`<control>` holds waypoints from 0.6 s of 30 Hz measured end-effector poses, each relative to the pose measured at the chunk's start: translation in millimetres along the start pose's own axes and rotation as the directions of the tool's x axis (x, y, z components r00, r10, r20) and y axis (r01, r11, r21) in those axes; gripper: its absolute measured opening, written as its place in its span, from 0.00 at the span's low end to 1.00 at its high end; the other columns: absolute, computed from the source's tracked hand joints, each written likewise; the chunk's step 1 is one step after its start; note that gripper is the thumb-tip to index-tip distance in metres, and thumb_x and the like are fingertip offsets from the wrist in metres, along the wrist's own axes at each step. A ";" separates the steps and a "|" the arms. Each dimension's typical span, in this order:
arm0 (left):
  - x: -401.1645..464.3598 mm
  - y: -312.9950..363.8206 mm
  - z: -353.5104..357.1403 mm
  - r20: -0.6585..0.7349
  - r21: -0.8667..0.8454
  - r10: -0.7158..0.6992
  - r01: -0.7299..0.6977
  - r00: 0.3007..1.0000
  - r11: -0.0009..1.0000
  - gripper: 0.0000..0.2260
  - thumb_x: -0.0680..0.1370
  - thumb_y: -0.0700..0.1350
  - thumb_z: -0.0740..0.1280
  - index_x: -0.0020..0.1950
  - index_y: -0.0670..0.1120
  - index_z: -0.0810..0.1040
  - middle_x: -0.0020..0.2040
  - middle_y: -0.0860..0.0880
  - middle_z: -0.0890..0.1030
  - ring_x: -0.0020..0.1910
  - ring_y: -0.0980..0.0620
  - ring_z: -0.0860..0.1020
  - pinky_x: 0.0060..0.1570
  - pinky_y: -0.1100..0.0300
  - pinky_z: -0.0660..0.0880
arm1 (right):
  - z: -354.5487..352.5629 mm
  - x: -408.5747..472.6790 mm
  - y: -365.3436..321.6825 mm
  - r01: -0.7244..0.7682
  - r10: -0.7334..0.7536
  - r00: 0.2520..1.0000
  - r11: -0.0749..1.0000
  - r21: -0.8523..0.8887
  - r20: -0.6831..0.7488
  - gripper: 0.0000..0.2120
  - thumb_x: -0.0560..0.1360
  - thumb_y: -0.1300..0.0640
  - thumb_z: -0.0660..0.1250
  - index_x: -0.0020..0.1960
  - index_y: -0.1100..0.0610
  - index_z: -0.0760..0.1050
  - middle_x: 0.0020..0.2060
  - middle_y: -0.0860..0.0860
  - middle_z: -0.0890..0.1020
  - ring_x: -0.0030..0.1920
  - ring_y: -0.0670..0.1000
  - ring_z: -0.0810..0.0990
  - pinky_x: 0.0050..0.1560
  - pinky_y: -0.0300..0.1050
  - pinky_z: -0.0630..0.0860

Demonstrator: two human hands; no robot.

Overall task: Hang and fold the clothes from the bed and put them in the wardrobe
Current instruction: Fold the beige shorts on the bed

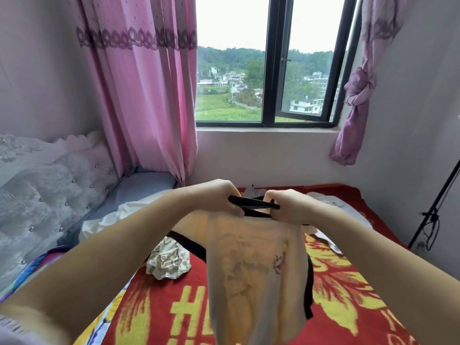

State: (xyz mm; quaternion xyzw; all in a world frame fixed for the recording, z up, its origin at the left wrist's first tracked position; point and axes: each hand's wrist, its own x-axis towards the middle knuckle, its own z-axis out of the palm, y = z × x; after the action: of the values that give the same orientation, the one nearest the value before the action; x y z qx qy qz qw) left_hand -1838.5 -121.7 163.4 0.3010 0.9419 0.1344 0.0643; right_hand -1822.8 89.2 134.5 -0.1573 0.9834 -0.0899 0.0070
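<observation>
Left hand (219,197) and right hand (286,207) both gripped black-trimmed cream shirt (254,270) at its collar, held above red blanket (348,282), patterned garment (169,260) lay left.

Both arms reach forward, left hand (219,197) and right hand (286,207) clenched.

Daylight pours through a dark-framed window (276,61) looking out on green hills and pale buildings. A pink curtain (139,83) hangs at its left, a knotted mauve curtain (358,95) at its right, pale walls (261,155) all round. Down left, a tufted grey headboard (49,185); far right, a black stand (435,212) leans by the wall.
</observation>
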 end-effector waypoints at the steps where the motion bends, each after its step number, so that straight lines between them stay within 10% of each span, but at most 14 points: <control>1: 1.5 2.2 -1.0 -0.003 0.005 0.012 -0.012 1.000 1.000 0.11 0.74 0.49 0.72 0.33 0.52 0.75 0.26 0.55 0.69 0.23 0.60 0.66 0.23 0.69 0.61 | -1.9 1.0 3.5 -0.035 0.035 0.999 0.992 -0.121 -0.003 0.04 0.75 0.57 0.60 0.47 0.50 0.72 0.40 0.48 0.76 0.41 0.54 0.76 0.34 0.42 0.69; 4: 0.2 -1.1 -6.9 0.006 0.018 0.011 -0.011 1.000 1.000 0.14 0.73 0.50 0.72 0.30 0.52 0.74 0.25 0.55 0.69 0.23 0.59 0.66 0.24 0.68 0.61 | -6.5 -2.5 27.1 -0.218 0.211 0.976 0.949 -0.228 -0.054 0.09 0.72 0.62 0.59 0.41 0.52 0.75 0.39 0.50 0.79 0.43 0.56 0.78 0.38 0.43 0.73; 11: -6.3 -37.8 -18.5 -0.027 0.287 -0.178 0.179 0.984 0.941 0.13 0.72 0.56 0.72 0.32 0.51 0.78 0.28 0.54 0.74 0.29 0.52 0.73 0.31 0.60 0.67 | -46.9 -10.8 60.5 -0.212 0.250 0.968 0.846 0.489 -0.013 0.09 0.71 0.67 0.62 0.36 0.61 0.78 0.30 0.52 0.72 0.34 0.51 0.69 0.34 0.42 0.65; 18: -24.8 -64.6 -31.3 -0.277 -0.485 -0.140 -0.013 0.951 0.875 0.11 0.77 0.44 0.69 0.43 0.36 0.79 0.32 0.50 0.73 0.32 0.55 0.70 0.35 0.62 0.67 | -72.0 -25.0 68.7 -0.127 0.199 0.980 0.598 0.791 0.008 0.08 0.78 0.58 0.63 0.46 0.58 0.80 0.38 0.56 0.81 0.33 0.49 0.76 0.29 0.38 0.71</control>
State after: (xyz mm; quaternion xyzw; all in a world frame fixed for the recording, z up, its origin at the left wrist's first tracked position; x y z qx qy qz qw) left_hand -1860.2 -193.5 175.5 0.2198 0.8869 0.4063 -0.0041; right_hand -1823.3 173.7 192.7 -0.0440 0.8533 -0.5177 0.0436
